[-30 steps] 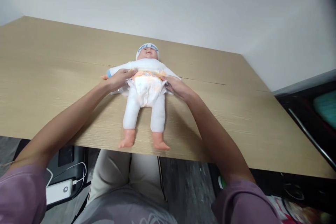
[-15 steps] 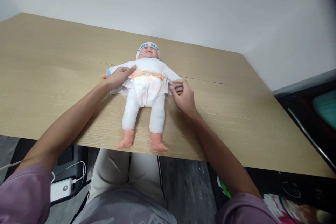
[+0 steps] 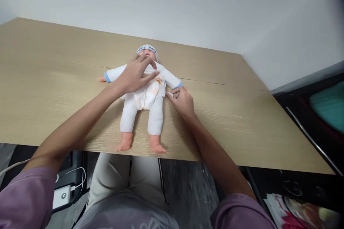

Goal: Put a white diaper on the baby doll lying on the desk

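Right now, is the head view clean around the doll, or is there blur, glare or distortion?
Head view: doll, left hand and right hand fairly sharp in soft, even light, no glare; faint forearm shadows on the table; teal object at the right edge smeared; wide lens stretches the near forearms and corners.

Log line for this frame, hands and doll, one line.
left hand: spread flat on doll chest | right hand: fingertips at diaper side, grip unclear | doll: face up on table, feet near front edge
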A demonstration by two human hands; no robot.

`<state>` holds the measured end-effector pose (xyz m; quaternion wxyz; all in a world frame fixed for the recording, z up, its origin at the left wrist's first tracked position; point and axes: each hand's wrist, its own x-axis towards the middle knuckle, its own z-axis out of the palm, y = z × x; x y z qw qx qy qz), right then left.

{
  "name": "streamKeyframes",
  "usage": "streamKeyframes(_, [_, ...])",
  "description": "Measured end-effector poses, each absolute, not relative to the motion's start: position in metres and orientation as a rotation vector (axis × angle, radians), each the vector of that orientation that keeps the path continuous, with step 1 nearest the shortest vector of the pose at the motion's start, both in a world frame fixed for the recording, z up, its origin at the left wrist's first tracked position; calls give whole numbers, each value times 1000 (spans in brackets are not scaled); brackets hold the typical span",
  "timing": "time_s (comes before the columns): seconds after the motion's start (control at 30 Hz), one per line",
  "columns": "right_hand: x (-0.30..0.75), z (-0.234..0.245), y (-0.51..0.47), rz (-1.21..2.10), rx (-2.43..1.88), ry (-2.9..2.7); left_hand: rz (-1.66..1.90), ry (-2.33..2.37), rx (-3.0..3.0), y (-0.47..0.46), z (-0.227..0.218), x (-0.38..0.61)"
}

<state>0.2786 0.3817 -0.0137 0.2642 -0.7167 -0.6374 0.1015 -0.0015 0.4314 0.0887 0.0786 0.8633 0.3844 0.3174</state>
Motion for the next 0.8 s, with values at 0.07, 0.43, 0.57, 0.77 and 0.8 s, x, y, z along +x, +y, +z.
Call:
streamKeyframes(0.07, [278,-11,383,338,-1983,-1673,807,1048,2644,431,85,15])
streamKeyframes(0.43, [289,-13,392,746,-1489,-1548,623,1159,2672,440,70,23])
streamKeyframes(0.57, [289,-5,393,821,-1322,-1476,630,1190,2650,439,70,26])
streamKeyframes(0.77, [261,11,403,740,-1274,-1507,606,1211,2655,440,69,27])
streamKeyframes(0.8, [254,13,407,732,-1255,-1521,611,1212,2658,440,68,27])
